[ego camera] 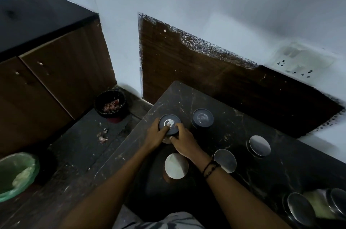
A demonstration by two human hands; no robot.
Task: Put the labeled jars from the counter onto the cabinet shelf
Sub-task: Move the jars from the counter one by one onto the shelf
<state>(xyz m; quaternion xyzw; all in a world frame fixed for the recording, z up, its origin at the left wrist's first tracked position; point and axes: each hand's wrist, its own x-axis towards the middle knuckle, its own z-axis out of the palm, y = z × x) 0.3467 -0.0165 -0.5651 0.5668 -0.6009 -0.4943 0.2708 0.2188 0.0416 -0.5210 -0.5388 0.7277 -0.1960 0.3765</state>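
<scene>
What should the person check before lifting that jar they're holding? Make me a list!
1. Both hands on the jar: ok. The left hand and right hand grip the dark-lidded jar from either side.
2. Lid closed: cannot tell. It sits flat, but its seal isn't visible.
3. Room to lift: ok. The second dark-lidded jar stands apart, to its right.
4. Jar near the counter edge: not ok. It stands close to the left edge, so lift straight up.
5. Cabinet shelf ready: cannot tell. No open shelf is in view.
6. Label present: cannot tell. Only the lid shows.
</scene>
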